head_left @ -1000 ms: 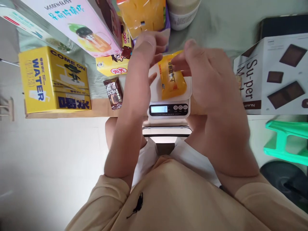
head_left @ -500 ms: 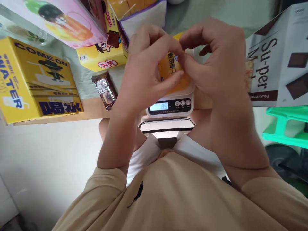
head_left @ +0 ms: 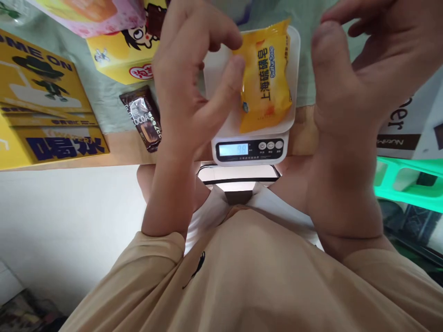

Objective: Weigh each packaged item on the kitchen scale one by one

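A yellow soap packet [head_left: 266, 87] marked "Sulfur Soap" lies on the platform of a white kitchen scale [head_left: 249, 150], whose lit display shows digits. My left hand [head_left: 187, 87] is at the packet's upper left corner, with index fingertip and thumb pinched on that edge. My right hand [head_left: 356, 83] hovers to the right of the scale with fingers spread, apart from the packet and holding nothing.
A brown cocoa snack bar [head_left: 142, 117] lies left of the scale near the wooden table edge [head_left: 121, 154]. Yellow "WATER" box [head_left: 41, 110], a yellow cartoon box [head_left: 121, 55] and a pink box [head_left: 93, 11] stand left. A white box [head_left: 411, 124] and green stool [head_left: 408, 184] are right.
Both hands were closed around the packet over the scale. Now my right hand has let go and drawn off to the right, and the packet lies flat. The display reading has changed.
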